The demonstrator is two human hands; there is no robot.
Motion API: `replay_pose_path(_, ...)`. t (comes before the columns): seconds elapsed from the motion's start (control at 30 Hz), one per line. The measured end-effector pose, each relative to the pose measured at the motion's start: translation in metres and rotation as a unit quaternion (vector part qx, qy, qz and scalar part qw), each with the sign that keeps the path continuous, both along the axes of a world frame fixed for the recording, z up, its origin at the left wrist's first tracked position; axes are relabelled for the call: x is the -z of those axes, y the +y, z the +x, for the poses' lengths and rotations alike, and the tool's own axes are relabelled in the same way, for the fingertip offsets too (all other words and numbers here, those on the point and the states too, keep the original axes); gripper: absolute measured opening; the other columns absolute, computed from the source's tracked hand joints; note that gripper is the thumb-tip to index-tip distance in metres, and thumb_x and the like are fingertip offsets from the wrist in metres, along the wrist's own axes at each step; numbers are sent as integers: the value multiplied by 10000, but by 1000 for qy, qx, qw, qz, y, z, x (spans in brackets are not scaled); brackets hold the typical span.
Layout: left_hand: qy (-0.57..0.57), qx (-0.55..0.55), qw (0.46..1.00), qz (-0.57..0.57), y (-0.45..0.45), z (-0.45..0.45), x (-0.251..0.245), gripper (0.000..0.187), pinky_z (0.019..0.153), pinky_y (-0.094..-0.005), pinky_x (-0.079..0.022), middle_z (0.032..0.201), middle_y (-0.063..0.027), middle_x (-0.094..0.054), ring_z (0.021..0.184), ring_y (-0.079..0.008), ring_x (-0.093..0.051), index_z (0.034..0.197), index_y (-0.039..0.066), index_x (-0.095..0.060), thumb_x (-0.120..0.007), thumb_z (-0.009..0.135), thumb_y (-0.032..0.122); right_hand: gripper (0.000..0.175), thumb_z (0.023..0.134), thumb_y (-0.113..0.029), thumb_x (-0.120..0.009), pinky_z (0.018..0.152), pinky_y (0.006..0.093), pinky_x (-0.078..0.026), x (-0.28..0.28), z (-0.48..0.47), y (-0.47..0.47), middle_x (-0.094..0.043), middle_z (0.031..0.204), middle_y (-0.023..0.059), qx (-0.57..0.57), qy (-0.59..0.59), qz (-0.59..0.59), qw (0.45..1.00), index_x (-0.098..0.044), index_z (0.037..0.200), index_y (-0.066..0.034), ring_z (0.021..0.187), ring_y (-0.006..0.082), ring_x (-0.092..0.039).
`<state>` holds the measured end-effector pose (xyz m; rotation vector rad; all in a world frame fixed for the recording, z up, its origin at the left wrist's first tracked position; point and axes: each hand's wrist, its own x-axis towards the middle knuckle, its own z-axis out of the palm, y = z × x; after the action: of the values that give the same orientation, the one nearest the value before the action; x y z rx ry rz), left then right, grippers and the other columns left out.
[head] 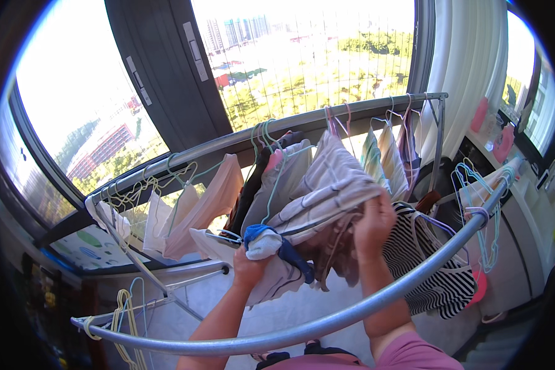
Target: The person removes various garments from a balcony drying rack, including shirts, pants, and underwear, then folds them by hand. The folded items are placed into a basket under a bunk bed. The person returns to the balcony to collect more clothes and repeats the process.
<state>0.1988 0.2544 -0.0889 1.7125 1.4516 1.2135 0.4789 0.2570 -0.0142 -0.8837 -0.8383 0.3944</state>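
My left hand point(249, 269) is closed around a bunched blue-and-white cloth item point(264, 241), and the end of a light blue hanger point(229, 237) shows beside it. Pale fabric hangs below that hand. With my right hand point(373, 227) I grip the edge of a whitish garment with dark stripes point(330, 173), which spreads between the two hands. Under it hangs a brownish-mauve garment point(335, 252), partly hidden. Behind the striped garment, a grey garment point(277, 185) hangs on a green hanger point(274, 194).
The drying rack's far rail point(203, 147) carries a pink garment point(212, 203) and several bare hangers. Its near rail point(259, 343) curves beneath my forearms. A black-and-white striped top point(425, 259) hangs at right, near light blue hangers point(485, 217). Windows point(305, 60) stand behind the rack.
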Motion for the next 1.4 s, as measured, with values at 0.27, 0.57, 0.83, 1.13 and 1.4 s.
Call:
replay_pose_path(0.27,57,-2,998,35,18,-5,21,434,882,-446,-574,1038,-157,-775,985,-365,-742,1103,72,-752,-923,747,252,275,1020,-254,-542,845,400,-563,125,93,-154,-650,1034,106,-60,115,-52,990,-619,1141,-20,969,226,-657)
replay_pose_path(0.57,-235,-27,969,-77,-36,-30,48,504,894,-357,-561,1127,-73,-732,1021,-206,-692,1210,56,-686,-929,774,123,260,921,-348,-623,682,611,-555,194,1,-283,-717,759,204,-238,-476,-489,691,-715,921,-105,716,474,-699)
replay_pose_path(0.83,-262,-134,922,-251,-166,-106,73,360,884,-356,-563,1087,-51,-752,996,-168,-691,1135,19,-758,-899,820,117,140,923,-114,-667,717,500,-538,164,-35,-192,-705,802,212,-247,-434,-206,842,-663,1022,-15,741,433,-683)
replay_pose_path(1.13,-271,-194,919,-208,-303,-136,88,275,861,-339,-575,1029,-42,-764,943,-166,-714,1087,35,-769,-879,838,78,313,985,-149,-648,768,320,-551,133,-99,-133,-674,889,33,-464,-47,-470,749,-628,1271,-23,854,150,-659)
replay_pose_path(1.4,-147,-79,947,-273,-385,-167,119,361,920,-374,-561,1042,-52,-752,1018,-158,-692,1151,62,-749,-842,851,239,251,998,-24,-538,605,236,-439,121,-257,-261,-648,798,-4,-582,-199,-333,714,-745,1135,10,656,56,-542)
